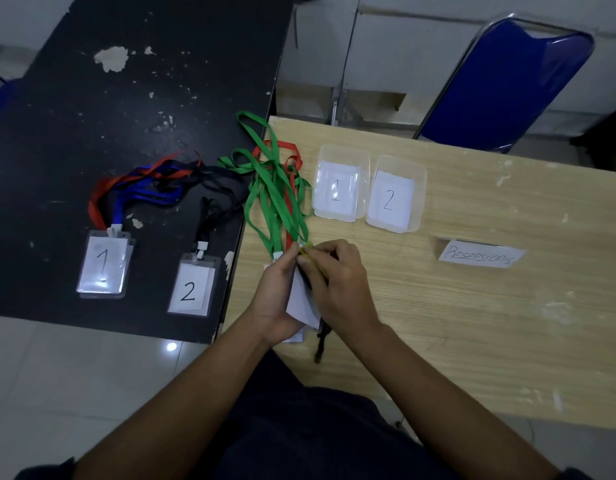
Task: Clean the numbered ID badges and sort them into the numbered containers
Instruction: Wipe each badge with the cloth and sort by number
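Over wooden table: both hands' grip closed on badge.

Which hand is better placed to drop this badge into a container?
Right. The right hand is nearer the containers; the left hand, on the far side, holds the badge.

1. Both bare forearms are extended forward from the lower edge of the view and converge at the centre.
2. The left hand is turned palm-inward, its fingers curled closed around what is held.
3. The right hand is set against the left, knuckles up.
4. The right thumb and forefinger appear pinched together, though the fingertips are partly hidden.
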Available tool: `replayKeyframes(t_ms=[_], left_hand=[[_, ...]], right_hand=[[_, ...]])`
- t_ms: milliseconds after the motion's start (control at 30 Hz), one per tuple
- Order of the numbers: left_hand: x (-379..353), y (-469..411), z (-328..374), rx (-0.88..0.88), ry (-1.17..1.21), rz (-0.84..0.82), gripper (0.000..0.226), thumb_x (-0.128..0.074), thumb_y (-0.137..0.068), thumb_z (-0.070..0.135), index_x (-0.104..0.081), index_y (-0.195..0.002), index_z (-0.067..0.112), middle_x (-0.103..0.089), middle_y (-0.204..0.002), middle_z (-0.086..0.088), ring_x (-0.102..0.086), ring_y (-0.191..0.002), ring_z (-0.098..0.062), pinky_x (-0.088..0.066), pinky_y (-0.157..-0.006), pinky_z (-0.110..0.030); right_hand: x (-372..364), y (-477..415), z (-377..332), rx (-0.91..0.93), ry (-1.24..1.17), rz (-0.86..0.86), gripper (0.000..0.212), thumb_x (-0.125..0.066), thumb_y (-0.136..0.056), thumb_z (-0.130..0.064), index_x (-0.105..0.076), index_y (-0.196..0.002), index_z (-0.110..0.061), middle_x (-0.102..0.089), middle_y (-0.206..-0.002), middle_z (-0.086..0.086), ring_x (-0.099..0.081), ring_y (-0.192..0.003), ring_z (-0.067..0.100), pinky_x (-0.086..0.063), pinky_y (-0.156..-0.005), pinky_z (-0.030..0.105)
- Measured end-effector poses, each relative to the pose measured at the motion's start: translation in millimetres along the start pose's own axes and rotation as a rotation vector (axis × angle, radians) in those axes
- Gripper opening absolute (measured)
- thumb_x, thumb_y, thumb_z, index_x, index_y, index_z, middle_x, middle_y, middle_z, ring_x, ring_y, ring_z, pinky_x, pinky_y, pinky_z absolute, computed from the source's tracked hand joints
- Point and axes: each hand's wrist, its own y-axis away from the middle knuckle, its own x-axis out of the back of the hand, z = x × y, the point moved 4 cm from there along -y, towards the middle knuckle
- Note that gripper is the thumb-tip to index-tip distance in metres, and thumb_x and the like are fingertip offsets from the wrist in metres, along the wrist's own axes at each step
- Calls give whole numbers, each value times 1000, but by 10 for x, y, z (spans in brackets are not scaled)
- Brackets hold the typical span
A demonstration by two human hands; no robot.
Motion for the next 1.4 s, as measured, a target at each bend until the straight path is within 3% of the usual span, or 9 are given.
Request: replayKeyframes(t_ms=[133, 333, 500, 600, 700, 867, 1000, 1267, 1400], left_hand=[[1, 25, 94, 13, 4, -30, 69, -41, -98, 58, -50, -143, 7, -52, -145, -15, -49, -136, -28, -45, -106, -36], [1, -7, -56, 5, 33, -29, 50, -39, -102, 48, -61, -127, 11, -73, -106, -10, -72, -95, -25, -59, -77, -36], [-56, 32, 84, 9, 13, -70, 72, -37, -98, 59, -44, -146, 6, -52, -146, -13, -54, -127, -27, -50, -102, -36], [-39, 17, -2, 6, 24, -49, 62, -38, -100, 55, -51, -138, 8, -65, -125, -10, -63, -108, -24, -54, -92, -37], [-58, -15, -78, 6, 20, -40, 53, -39, -101, 51, -62, -123, 9, -72, -104, -9, -69, -97, -24, -57, -80, -36], [-105, -24, 243, -107, 92, -60, 76, -31, -100, 57, -38, -147, -3, -53, -142, -22, -54, -131, -30, -40, -110, -44], [-57, -80, 274, -121, 167, -42, 75, -42, -94, 50, -40, -145, -4, -51, -142, -26, -51, -132, -36, -27, -117, -54], [72, -125, 218, -84, 225, -51, 73, -48, -90, 50, -40, -149, 9, -51, -143, -20, -58, -112, -32, -44, -91, -41], [141, -122, 108, -48, 107, 3, 46, -57, -86, 50, -63, -115, 15, -58, -129, -16, -60, -90, -23, -44, -70, -33]], right_hand=[[-85, 120, -111, 99, -10, -51, 23, -63, -94, -23, -73, -107, -7, -59, -98, 13, -50, -92, 24, -45, -78, 35], [43, -70, 97, 17, 70, 5, 13, -68, -91, -11, -76, -100, -7, -60, -88, 10, -53, -86, 25, -45, -74, 35], [-50, 169, -111, 158, -45, 28, 12, -68, -90, -9, -74, -101, -8, -58, -91, 4, -49, -89, 12, -43, -79, 26], [18, 81, 21, 176, 75, -2, 11, -68, -91, -9, -75, -98, -4, -60, -88, 11, -52, -86, 23, -46, -73, 38], [44, -27, 72, -31, 74, 58, 11, -68, -91, -11, -77, -97, -9, -61, -86, 9, -52, -85, 25, -46, -74, 38], [-49, 224, -257, 99, -83, 6, 14, -69, -90, -12, -75, -103, -12, -61, -89, 5, -52, -87, 14, -41, -78, 20], [32, 308, -205, 237, -62, -55, 18, -67, -94, -14, -74, -107, -5, -63, -90, 9, -55, -83, 22, -44, -78, 32], [319, 312, 473, 97, 112, -60, 12, -70, -90, -16, -76, -95, -7, -63, -84, 6, -51, -81, 18, -44, -72, 30], [464, 386, 990, -231, 217, -76, 14, -66, -94, -22, -76, -94, -13, -63, -82, 5, -53, -87, 25, -33, -72, 24]])
